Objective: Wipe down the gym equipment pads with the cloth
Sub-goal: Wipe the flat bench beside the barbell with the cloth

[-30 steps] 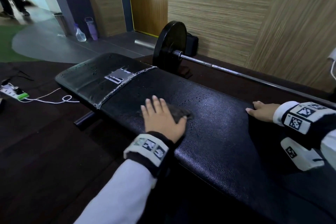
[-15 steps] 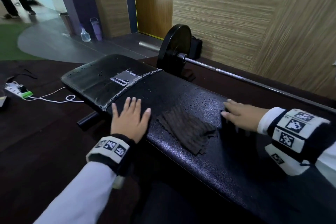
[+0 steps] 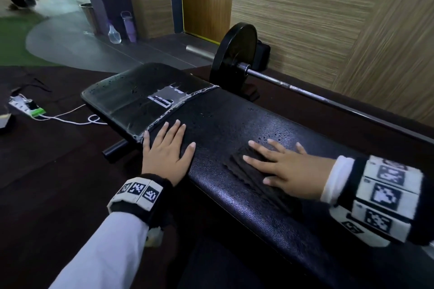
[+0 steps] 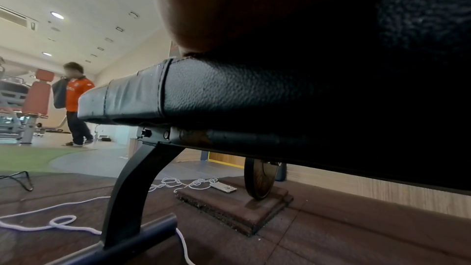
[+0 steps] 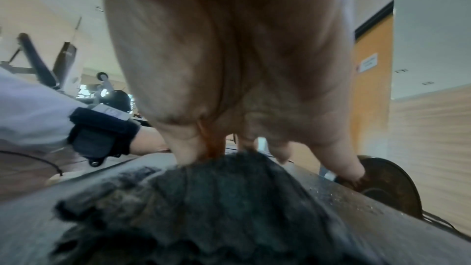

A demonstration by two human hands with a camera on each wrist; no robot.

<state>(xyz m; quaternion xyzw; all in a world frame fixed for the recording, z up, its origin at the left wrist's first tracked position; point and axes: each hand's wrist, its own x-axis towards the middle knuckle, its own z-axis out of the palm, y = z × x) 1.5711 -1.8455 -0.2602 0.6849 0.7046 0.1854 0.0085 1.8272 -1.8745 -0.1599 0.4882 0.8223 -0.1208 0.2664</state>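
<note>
Head view: bench pad (image 3: 234,124) runs long axis from 10 o'clock far end to 4 o'clock near end. Cloth (image 3: 249,171) lies on the pad top, mid-length, towards the near edge. Right hand (image 3: 285,166) is flat on the cloth, fingers spread & straight, tips pointing to 9–10 o'clock; cloth edge pokes out past the fingertips. Right is the one on the cloth, no contest. Left hand (image 3: 168,155) sits at 9 o'clock from the cloth, apart from it, palm down on the pad's near edge just beside the taped seam, fingers spread, holding nothing. Droplets show on the pad at 12 o'clock from the cloth, so I'd guess the next sweep goes that way or along the axis. Barbell (image 3: 237,56) lies behind the bench.

Left wrist view: palm heel presses on the pad (image 4: 229,92) corner; fingers hidden, can't tell more. Bench leg (image 4: 135,184) below.

Right wrist view: fingers (image 5: 183,148) straight down on the bunched cloth (image 5: 216,209), pressing not pinching. Left wrist at 9 o'clock, blurry.
</note>
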